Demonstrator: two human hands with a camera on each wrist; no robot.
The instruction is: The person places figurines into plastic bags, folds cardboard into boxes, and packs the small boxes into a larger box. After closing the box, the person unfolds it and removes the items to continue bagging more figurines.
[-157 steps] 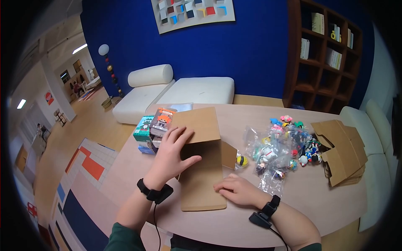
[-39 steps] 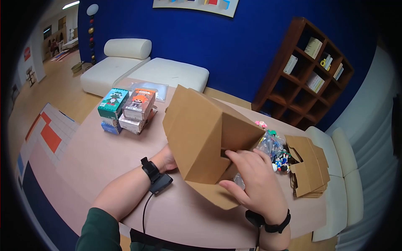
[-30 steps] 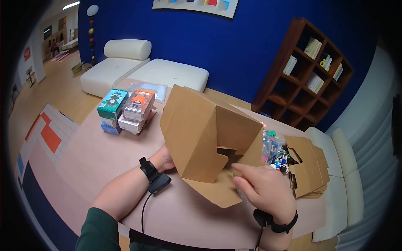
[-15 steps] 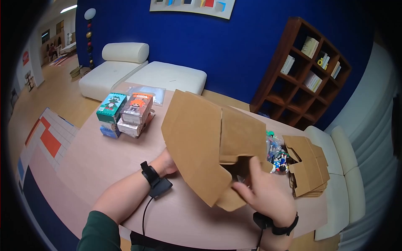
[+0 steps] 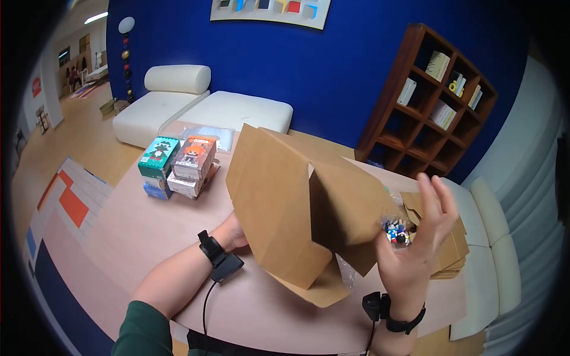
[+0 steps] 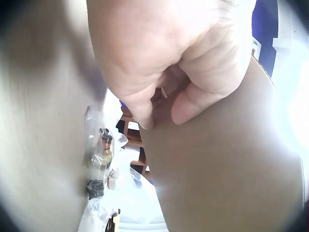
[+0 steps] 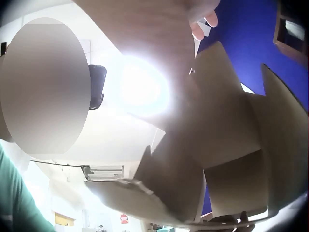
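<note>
A brown cardboard box is held tilted over the table, its flaps loose and its opening facing the front right. My left hand grips it from the left, mostly hidden behind it. In the left wrist view, the thumb and a finger of the left hand pinch the cardboard at its edge. My right hand is raised at the box's right side, fingers spread upward, thumb close to a flap. In the right wrist view, the box's flaps stand apart.
Small toy figures in clear bags lie behind the right hand, partly hidden. Flattened cardboard pieces are stacked at the right. Several printed toy boxes stand stacked at the back left of the table, near a clear plastic packet.
The box has been lifted and tilted from its earlier place, and the left hand has shifted to its side. Lately the right hand moved from the opening outward right; a folded-in flap swung out.
</note>
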